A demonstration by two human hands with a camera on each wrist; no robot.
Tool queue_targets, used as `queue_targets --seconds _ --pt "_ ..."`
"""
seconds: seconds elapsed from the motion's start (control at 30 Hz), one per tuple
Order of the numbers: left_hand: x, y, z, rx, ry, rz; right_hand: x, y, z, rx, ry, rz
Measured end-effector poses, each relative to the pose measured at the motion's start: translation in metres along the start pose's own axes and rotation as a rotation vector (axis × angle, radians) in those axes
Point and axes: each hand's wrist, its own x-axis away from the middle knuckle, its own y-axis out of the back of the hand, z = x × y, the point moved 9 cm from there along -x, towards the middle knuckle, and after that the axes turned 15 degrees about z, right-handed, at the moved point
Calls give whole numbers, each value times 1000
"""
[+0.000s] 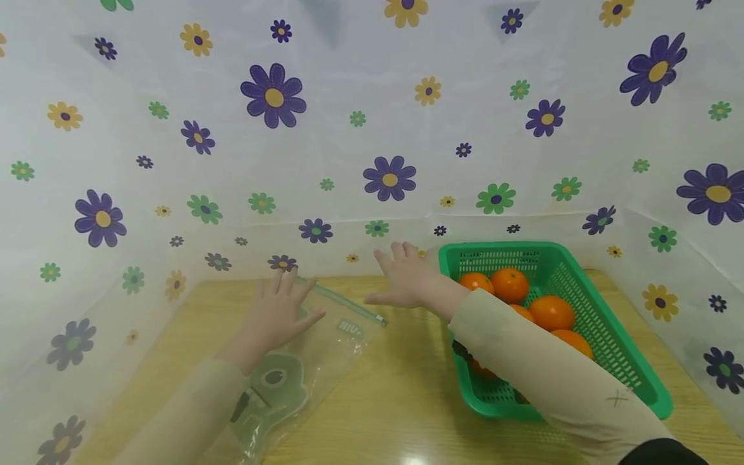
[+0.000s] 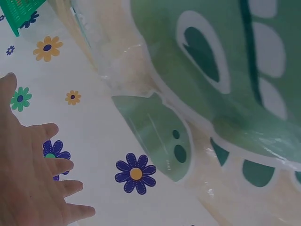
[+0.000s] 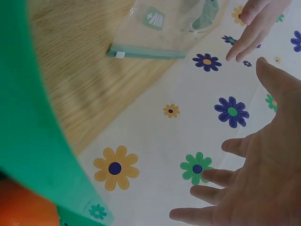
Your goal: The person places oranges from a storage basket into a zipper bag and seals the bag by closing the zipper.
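A clear slider zip bag (image 1: 334, 352) with a green cartoon print lies flat on the table, its green zip strip toward the back. My left hand (image 1: 279, 314) hovers over the bag with fingers spread, holding nothing. To the right, my right hand (image 1: 407, 281) is also spread and bare, beside the far left corner of a green plastic basket (image 1: 624, 349). Several oranges (image 1: 551, 313) lie inside the basket, some hidden under my right sleeve. In the right wrist view the white slider (image 3: 120, 54) sits at one end of the zip.
The wooden table (image 1: 401, 394) runs back to a white sheet (image 1: 343, 84) printed with purple, yellow and green flowers. This sheet rises behind the table and along both sides. Between the bag and the basket is a strip of bare wood.
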Motion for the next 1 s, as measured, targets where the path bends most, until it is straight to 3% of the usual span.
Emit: queue_targets --seconds 0.27,0.6,0.8,1.0 --pt "7 -12 3 14 3 28 -14 -13 11 -9 -47 73" --pt "8 -23 24 32 39 19 -28 -26 31 -47 -37 93" --pt "7 -27 35 39 78 65 -37 -36 45 -56 -6 88" --pt "6 -36 42 25 89 102 -43 -52 51 -60 -47 116"
